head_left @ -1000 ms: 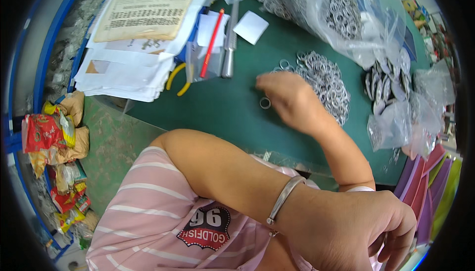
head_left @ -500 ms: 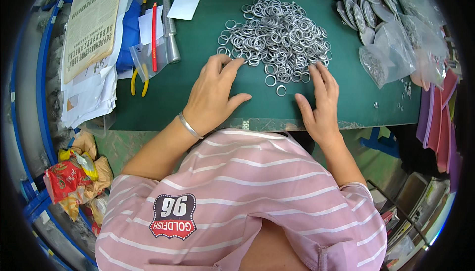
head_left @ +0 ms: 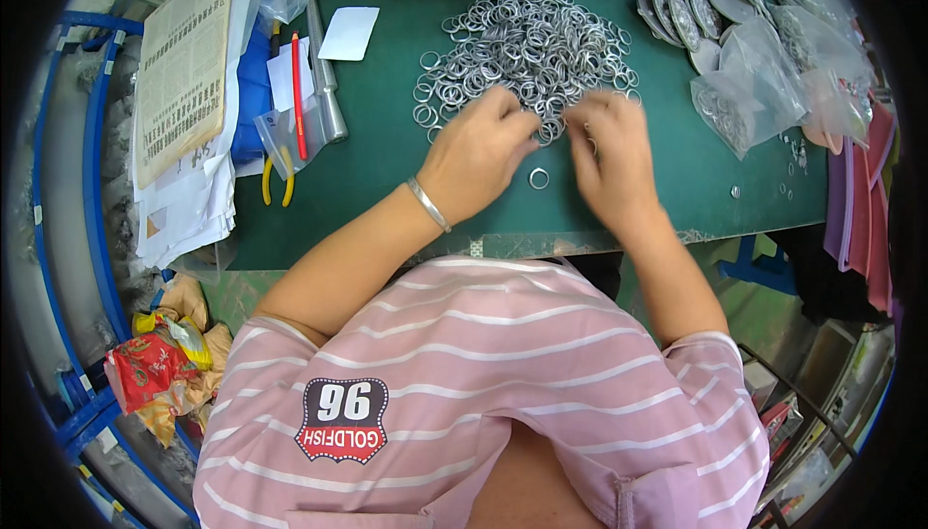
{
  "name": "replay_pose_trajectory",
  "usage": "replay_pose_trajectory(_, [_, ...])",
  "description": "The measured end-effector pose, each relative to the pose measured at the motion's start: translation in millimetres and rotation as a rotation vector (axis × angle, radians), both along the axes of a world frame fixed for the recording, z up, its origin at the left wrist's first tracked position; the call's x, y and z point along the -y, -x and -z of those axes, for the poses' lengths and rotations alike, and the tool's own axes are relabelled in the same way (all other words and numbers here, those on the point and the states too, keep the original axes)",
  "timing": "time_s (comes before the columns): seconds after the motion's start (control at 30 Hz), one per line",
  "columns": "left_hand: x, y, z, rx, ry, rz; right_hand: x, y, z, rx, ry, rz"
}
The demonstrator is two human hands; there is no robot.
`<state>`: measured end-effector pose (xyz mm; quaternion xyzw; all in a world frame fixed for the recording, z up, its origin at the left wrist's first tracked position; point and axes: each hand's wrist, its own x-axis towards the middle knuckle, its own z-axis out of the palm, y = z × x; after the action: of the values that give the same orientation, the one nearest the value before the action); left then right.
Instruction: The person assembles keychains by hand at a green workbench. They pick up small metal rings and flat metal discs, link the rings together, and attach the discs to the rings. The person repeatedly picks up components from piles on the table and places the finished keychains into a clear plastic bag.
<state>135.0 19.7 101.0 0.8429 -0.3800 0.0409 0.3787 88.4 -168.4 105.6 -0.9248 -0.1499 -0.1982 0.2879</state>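
Note:
A heap of small silver metal rings (head_left: 536, 46) lies on a green work mat (head_left: 387, 210). My left hand (head_left: 480, 154), with a silver bangle at its wrist, is at the near edge of the heap. Its fingers are curled together and slightly blurred. Facing it, my right hand (head_left: 614, 157) bends its fingers toward the thumb at the heap's near right edge. Bits of ring show by these fingertips, but whether they are gripped is unclear. One single ring (head_left: 538, 178) lies apart, between the hands and nearer to me.
Papers (head_left: 184, 94), a red pencil (head_left: 298, 94), a tapered metal rod (head_left: 327, 85), yellow-handled pliers (head_left: 278, 181) and a white card (head_left: 349, 33) lie left. At right are flat metal discs (head_left: 677, 7) and clear bags (head_left: 744, 104). The table's front edge (head_left: 522, 244) runs before me.
Both hands have moved inward, toward each other, along the heap's near edge. Their fingers, spread before, are now curled in. The view has shifted slightly.

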Motion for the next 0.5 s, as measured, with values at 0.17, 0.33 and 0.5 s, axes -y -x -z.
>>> replay_pose_trajectory(0.17, [4,5,11,0.065,-0.046,0.060,-26,36,8,-0.151,-0.136,-0.006])
replay_pose_trajectory(0.33, [-1,4,10,-0.045,-0.005,0.127,-19,38,10,-0.306,-0.372,0.069])
replay_pose_trajectory(0.5, [-2,6,4,-0.055,0.050,0.095,-8,38,3,-0.466,-0.787,0.142])
